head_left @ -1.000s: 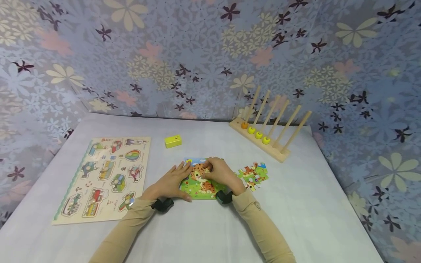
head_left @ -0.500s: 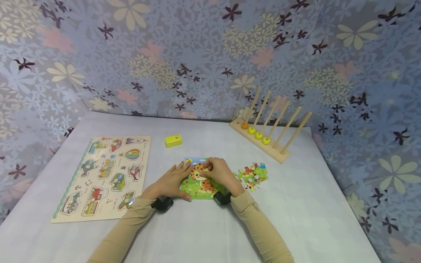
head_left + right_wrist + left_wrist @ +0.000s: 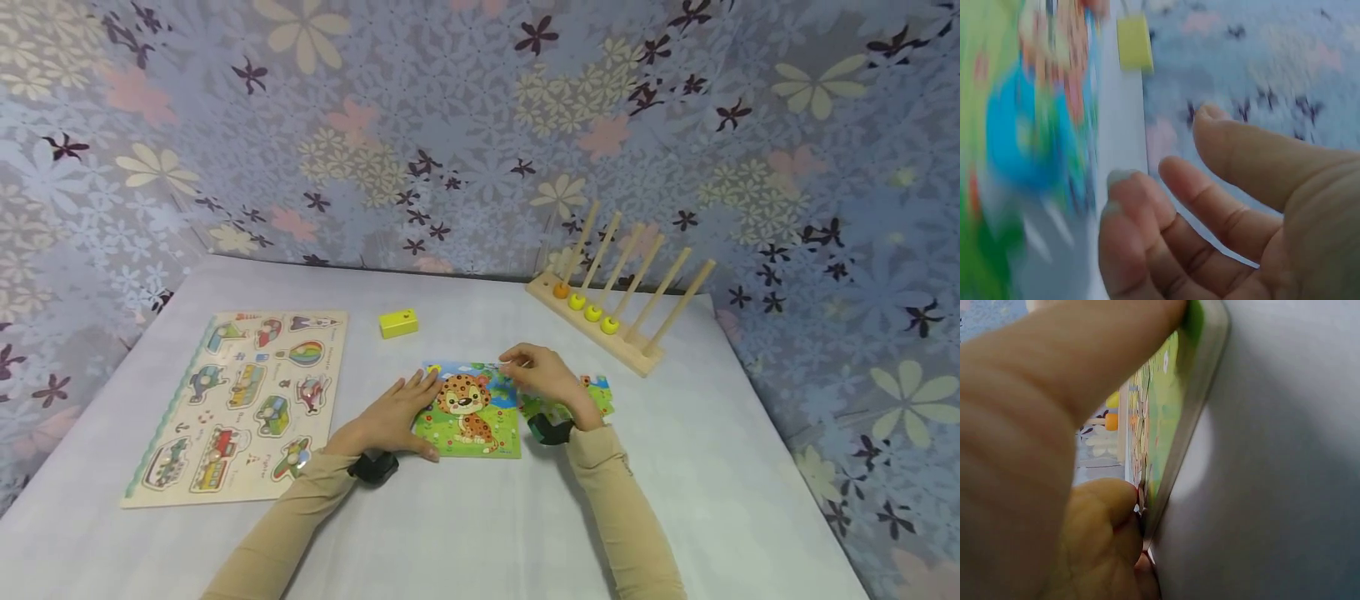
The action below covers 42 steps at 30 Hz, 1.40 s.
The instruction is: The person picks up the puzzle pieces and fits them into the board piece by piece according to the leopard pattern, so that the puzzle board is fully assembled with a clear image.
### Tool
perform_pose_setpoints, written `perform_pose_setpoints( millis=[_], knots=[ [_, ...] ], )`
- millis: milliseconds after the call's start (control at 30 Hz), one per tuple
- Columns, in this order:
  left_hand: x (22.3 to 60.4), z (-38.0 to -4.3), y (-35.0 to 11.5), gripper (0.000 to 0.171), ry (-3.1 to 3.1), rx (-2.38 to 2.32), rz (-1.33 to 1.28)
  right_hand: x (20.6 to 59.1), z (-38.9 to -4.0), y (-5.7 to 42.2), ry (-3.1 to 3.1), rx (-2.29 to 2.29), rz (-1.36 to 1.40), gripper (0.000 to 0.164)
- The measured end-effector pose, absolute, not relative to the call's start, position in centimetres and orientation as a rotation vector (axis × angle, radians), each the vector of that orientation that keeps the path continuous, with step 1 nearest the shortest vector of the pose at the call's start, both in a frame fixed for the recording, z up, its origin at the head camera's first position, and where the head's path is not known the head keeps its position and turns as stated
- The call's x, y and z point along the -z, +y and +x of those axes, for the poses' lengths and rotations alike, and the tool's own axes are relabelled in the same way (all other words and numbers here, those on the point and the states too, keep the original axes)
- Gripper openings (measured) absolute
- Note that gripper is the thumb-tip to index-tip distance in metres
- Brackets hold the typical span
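A leopard jigsaw puzzle (image 3: 465,414) lies flat on the table in the head view, its picture showing a spotted cub on green grass. My left hand (image 3: 395,417) rests along the puzzle's left side, fingers spread. In the left wrist view its thumb (image 3: 1104,356) touches the board's edge. Over the puzzle's upper right corner is my right hand (image 3: 543,375), with loosely bent fingers. Nothing shows between thumb and fingers in the right wrist view. Loose jigsaw pieces (image 3: 600,392) lie to the right, partly hidden by the right hand and wrist.
A wooden peg board with vehicle pictures (image 3: 240,400) lies at the left. Behind the puzzle sits a yellow block (image 3: 398,323). A wooden bead stand (image 3: 600,329) with upright rods and several beads stands at the back right, near the patterned backdrop (image 3: 450,125).
My right hand has moved right and away from the leopard's face, to the puzzle's upper right corner, and the face is now uncovered. The left hand has stayed in place.
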State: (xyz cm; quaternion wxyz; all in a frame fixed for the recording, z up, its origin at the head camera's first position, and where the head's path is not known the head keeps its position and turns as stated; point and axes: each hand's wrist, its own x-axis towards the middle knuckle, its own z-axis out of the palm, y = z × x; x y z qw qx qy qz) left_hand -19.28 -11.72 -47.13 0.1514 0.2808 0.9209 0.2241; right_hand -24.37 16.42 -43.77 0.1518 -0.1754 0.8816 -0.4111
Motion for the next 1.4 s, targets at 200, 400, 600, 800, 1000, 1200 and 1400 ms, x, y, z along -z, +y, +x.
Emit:
perform_pose_setpoints(
  millis=[200, 400, 600, 800, 1000, 1200, 1400],
  knots=[
    [47.2, -19.3, -11.6, 0.115, 2.624, -0.678, 0.820, 43.4, -23.4, 23.0, 2.626, 1.105, -0.333, 0.038],
    [47.4, -19.3, -11.8, 0.118, 2.639, -0.716, 0.842, 43.5, -23.1, 26.8, 2.626, 1.042, -0.318, 0.033],
    [47.4, -19.2, -11.9, 0.116, 2.641, -0.692, 0.806, 43.9, -23.3, 26.2, 2.565, 0.991, -0.427, 0.037],
    [47.3, -19.1, -11.7, 0.115, 2.638, -0.676, 0.804, 44.2, -23.4, 25.4, 2.591, 0.900, -0.377, 0.040],
    [47.1, -19.2, -11.7, 0.115, 2.639, -0.682, 0.811, 44.0, -23.4, 25.3, 2.712, 0.813, -0.406, 0.032],
    [47.2, -19.2, -11.8, 0.115, 2.635, -0.678, 0.815, 43.7, -23.3, 25.0, 2.687, 0.962, -0.300, 0.017],
    [47.2, -19.2, -11.7, 0.115, 2.632, -0.685, 0.824, 43.7, -23.2, 24.1, 2.675, 1.051, -0.301, 0.009]
  ],
)
